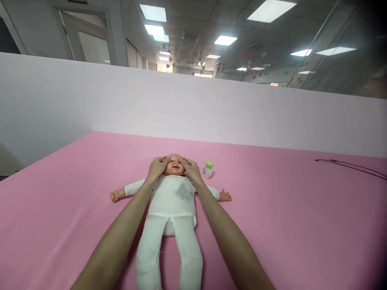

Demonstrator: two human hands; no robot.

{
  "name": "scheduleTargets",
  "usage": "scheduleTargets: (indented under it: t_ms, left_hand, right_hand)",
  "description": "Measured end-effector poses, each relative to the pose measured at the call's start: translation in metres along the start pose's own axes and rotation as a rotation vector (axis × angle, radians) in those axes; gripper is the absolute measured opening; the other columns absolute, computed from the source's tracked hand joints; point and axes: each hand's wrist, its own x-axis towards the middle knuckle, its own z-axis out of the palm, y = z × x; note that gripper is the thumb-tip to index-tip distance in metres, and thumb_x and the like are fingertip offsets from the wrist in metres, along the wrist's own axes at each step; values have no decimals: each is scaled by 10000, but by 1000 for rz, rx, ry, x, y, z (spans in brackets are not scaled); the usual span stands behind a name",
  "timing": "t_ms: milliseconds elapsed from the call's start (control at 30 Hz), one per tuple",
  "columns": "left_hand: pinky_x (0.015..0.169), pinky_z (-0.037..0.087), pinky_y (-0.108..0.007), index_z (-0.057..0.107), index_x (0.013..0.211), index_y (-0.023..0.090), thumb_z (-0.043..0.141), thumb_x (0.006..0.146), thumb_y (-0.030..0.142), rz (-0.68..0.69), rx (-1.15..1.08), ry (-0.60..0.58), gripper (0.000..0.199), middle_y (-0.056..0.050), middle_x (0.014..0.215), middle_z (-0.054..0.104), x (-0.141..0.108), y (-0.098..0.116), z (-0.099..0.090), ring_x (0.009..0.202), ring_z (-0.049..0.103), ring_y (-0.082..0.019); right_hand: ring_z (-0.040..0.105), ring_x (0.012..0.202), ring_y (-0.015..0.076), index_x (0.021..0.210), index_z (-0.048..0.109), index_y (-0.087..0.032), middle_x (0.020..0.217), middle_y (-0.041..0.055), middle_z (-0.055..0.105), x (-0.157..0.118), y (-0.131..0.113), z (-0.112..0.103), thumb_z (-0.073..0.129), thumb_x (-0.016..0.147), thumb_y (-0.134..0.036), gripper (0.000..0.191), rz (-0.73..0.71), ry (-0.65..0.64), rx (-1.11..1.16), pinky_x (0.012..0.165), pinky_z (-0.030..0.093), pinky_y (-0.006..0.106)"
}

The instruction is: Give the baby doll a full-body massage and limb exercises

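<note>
A baby doll (173,197) with a soft white body and a hard plastic head lies face up, legs toward me and arms spread. My left hand (157,166) cups the left side of its head, the thumb reaching over the brow. On the other side, my right hand (191,168) closes round the head in the same way, its thumb near the doll's eye. The face shows between my hands; my other fingers are partly hidden. Just right of my right hand stands a small white bottle (207,169) with a green cap, touched by neither hand. A greyish patch marks the doll's chest.
The doll lies on a pink padded surface (287,217). A low white wall (193,108) runs along its far side and left corner. A thin dark cord (347,164) lies at the far right. Beyond the wall are a door and ceiling lights.
</note>
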Motion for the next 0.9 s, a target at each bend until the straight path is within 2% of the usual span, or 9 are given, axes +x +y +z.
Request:
scheduleTargets:
  t_ms: [100,167,233,400,467,533,700,767,900]
  left_hand:
    - [706,528,-326,761,834,207,484,949,677,-1,7,8,558,-55,770,758,1,-4,-2,826,702,-258]
    - [679,518,-324,741,792,208,445,961,695,-4,23,0,595,-46,720,730,0,-2,-4,767,686,-246]
    - [705,519,-330,750,816,213,454,959,705,6,40,-5,592,-62,771,751,-2,4,-4,798,700,-254]
    - [873,513,-365,791,1002,231,673,843,693,-13,102,48,503,-129,1135,793,-7,16,-4,1036,721,-317]
    - [874,514,-358,797,994,242,663,858,672,-10,97,43,470,-123,1135,797,-7,16,-4,1038,722,-312]
    - [830,519,-343,799,946,249,595,915,640,5,97,32,442,-99,1046,809,-6,14,-4,981,725,-286]
    - [721,513,-325,773,886,205,438,998,616,-5,116,39,542,-68,824,773,-5,7,-5,848,704,-253]
    - [751,515,-330,780,924,193,458,983,652,10,104,23,564,-90,871,784,-5,9,-5,901,713,-272]
    - [890,504,-358,778,1100,208,617,886,700,-9,120,45,560,-144,1149,786,-7,15,-3,1102,699,-313]
  right_hand:
    - [694,1091,268,1024,781,-210,1072,58,792,1,3,-2,639,879,-583,425,-63,-11,-32,911,585,397]
    - [694,1088,273,1010,781,-209,1050,55,793,0,2,-2,621,894,-599,437,-86,-22,-48,916,582,397]
    - [698,1102,275,1031,780,-210,1103,66,790,-2,-3,-1,630,897,-587,428,-74,-38,-42,918,580,386]
    - [713,1116,277,1067,774,-204,1179,95,781,-7,-16,0,726,844,-510,381,2,-37,-34,882,593,359]
    - [713,1125,277,1085,770,-198,1204,102,775,-5,-14,-1,738,834,-488,384,27,-18,-29,889,597,363]
    - [706,1150,271,1110,769,-199,1241,101,764,-2,-9,-2,719,849,-483,390,29,-5,-30,917,595,374]
    - [701,1150,265,1158,768,-203,1190,80,783,2,0,-5,650,898,-569,464,-3,-52,-57,935,594,402]
    - [702,1144,262,1141,771,-192,1187,83,783,-1,-5,-5,649,904,-574,466,-19,-77,-56,947,584,382]
    - [710,1134,266,1104,769,-191,1206,100,772,-8,-18,-2,711,876,-552,431,-26,-94,-68,950,571,345]
